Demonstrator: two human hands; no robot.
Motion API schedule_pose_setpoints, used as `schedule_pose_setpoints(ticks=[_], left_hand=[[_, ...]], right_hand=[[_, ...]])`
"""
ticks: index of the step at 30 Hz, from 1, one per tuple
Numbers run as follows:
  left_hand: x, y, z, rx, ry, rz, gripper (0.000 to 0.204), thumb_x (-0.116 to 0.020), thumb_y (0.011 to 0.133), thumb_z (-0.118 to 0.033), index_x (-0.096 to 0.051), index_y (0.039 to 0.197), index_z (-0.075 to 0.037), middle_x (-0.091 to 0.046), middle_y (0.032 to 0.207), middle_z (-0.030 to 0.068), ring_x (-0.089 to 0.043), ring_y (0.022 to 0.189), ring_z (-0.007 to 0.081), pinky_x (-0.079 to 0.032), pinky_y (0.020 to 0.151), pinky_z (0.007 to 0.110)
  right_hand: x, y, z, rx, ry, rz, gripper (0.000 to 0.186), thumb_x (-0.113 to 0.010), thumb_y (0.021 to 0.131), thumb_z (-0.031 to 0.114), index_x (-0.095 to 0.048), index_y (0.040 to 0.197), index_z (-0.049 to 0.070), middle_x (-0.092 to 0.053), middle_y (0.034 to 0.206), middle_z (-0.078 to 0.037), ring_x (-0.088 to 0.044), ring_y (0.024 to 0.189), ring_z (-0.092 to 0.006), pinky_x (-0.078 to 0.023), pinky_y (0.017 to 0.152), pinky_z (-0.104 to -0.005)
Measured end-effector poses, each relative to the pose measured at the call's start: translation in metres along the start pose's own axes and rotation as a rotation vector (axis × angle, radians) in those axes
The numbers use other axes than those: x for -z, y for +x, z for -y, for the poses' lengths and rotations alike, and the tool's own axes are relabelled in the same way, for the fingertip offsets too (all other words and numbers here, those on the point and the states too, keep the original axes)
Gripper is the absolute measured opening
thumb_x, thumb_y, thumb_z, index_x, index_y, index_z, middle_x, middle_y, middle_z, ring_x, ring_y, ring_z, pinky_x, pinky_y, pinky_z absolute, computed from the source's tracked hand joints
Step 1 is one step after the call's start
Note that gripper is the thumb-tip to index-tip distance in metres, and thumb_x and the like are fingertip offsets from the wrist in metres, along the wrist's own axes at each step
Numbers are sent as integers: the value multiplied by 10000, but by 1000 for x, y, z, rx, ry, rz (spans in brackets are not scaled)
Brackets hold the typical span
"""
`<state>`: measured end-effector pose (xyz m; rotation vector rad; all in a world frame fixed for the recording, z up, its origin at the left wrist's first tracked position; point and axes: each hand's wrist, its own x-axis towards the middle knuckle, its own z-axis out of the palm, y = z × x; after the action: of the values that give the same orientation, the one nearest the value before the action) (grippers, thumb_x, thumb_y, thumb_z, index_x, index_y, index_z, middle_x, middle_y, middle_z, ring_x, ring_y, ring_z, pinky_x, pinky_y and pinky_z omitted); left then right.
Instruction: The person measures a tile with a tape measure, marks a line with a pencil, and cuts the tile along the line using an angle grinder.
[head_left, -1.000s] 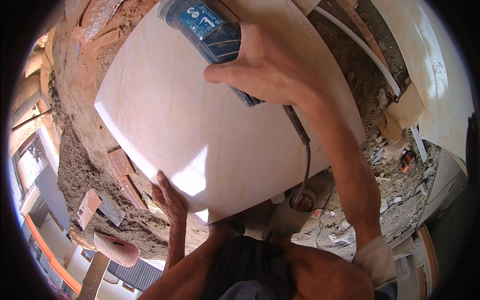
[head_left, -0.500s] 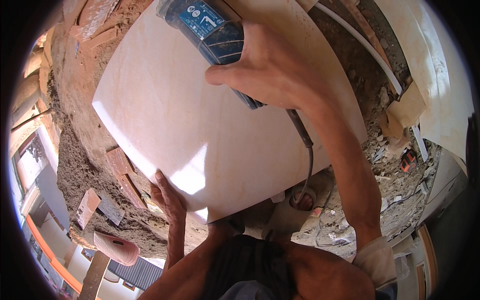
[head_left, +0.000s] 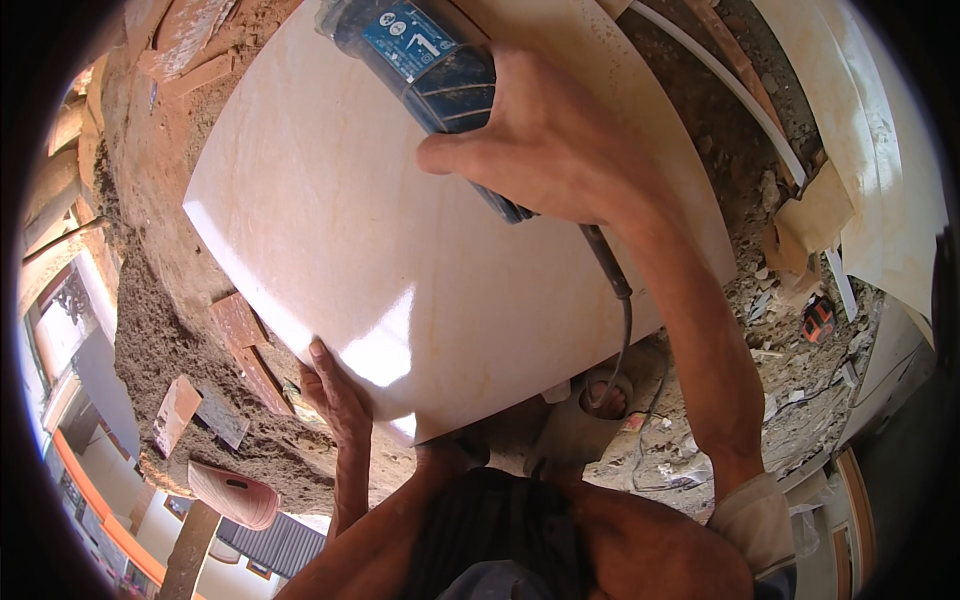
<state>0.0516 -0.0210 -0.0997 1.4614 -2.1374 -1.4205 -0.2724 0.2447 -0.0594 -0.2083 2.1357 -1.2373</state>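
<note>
The blue corded power tool (head_left: 425, 65) lies within the right hand (head_left: 548, 140), whose thumb and fingers are clamped around its body, some fingers hidden behind it. Its black cord (head_left: 607, 262) trails below those fingers. Beneath them spreads a cream marbled tile (head_left: 480, 310). The left hand (head_left: 338, 400) touches its lower-left edge; whether its partly hidden fingers pinch it, I cannot tell. Reddish-brown offcuts (head_left: 240, 330) lie just left of these fingers.

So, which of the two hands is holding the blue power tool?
The right hand: it is wrapped around the blue power tool, whereas the left hand touches the edge of the pale slab, thumb on top.
</note>
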Motion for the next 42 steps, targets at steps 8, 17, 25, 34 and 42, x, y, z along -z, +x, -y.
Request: schedule_pose_setpoints(ticks=[8,17,25,34,42], left_hand=[[0,-1,-3,22,-2,-3,487,-749,1057,-493,-619,1049,-24,-565,817,-23,-493,748,74,-440,696,259],[-9,-2,-4,-35,-20,-18,576,-673,1084,-547,-613,1064,26,-592,871,50,-528,805,132,-482,691,310],[5,4,9,-8,0,-4,544,-715,1064,-529,-611,1065,6,-580,871,31,-518,803,117,-480,699,307],[-2,-1,-3,21,36,-7,620,-703,1061,-560,-609,1147,47,-643,1003,120,-575,920,174,-526,788,351],[-5,-2,-5,1,23,-14,600,-683,1074,-554,-609,1121,39,-626,965,103,-565,898,169,-521,768,358]], right_hand=[[0,-3,0,-5,-17,3,403,-787,767,307,-634,593,-23,-634,579,-184,-623,513,-280,-542,602,-434],[-4,-6,-8,26,-21,-48,404,-784,765,307,-649,588,-30,-645,579,-189,-639,519,-287,-548,609,-438],[-4,-10,-12,25,-31,-39,405,-782,762,295,-639,563,-28,-636,551,-185,-643,505,-281,-550,599,-432],[-4,-15,-11,-38,-28,-7,354,-798,767,308,-660,711,-13,-669,619,-159,-666,561,-264,-554,620,-420],[3,-20,-3,-145,-72,81,429,-833,781,333,-707,1004,-11,-734,765,-129,-719,698,-243,-559,688,-404]])
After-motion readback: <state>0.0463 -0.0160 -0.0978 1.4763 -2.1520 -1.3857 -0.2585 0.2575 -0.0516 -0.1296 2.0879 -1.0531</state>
